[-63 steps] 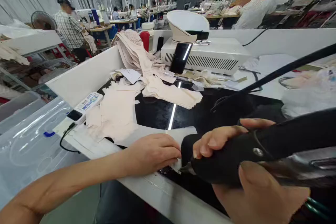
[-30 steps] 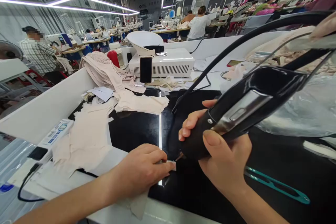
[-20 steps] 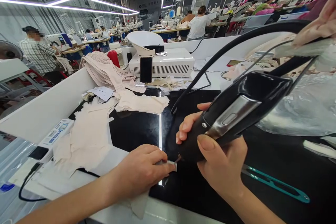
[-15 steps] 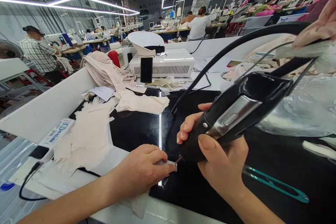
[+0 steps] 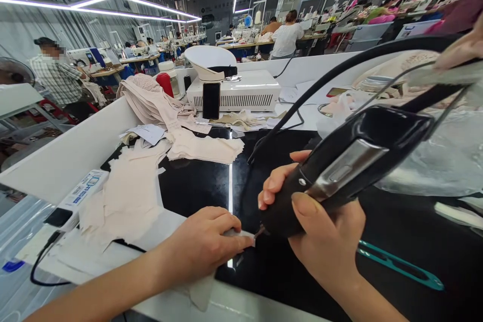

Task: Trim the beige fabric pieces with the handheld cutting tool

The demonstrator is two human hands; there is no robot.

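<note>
My right hand [image 5: 328,231] is wrapped round a black corded hand tool [image 5: 362,136] with a silver lever on its side. The tool tilts down to the left, and its thin metal tip [image 5: 259,232] is at the end of a small pale piece of fabric [image 5: 248,235]. My left hand [image 5: 206,239] presses that piece against the black work surface [image 5: 260,274] with its fingers close together. Part of the fabric lies hidden under the hand. Left of it lies a stack of cream fabric pieces [image 5: 128,191].
A teal slotted tool [image 5: 407,266] lies right of my right hand. A thick black cable [image 5: 320,75] arches from the upper right. Behind stand a white vented box [image 5: 241,95] and a phone [image 5: 211,100]. A clear plastic bag [image 5: 422,161] lies at right. Co-workers sit farther off.
My right hand and the black tool have shifted slightly right and down. My left hand stays on the fabric, almost unmoved.
</note>
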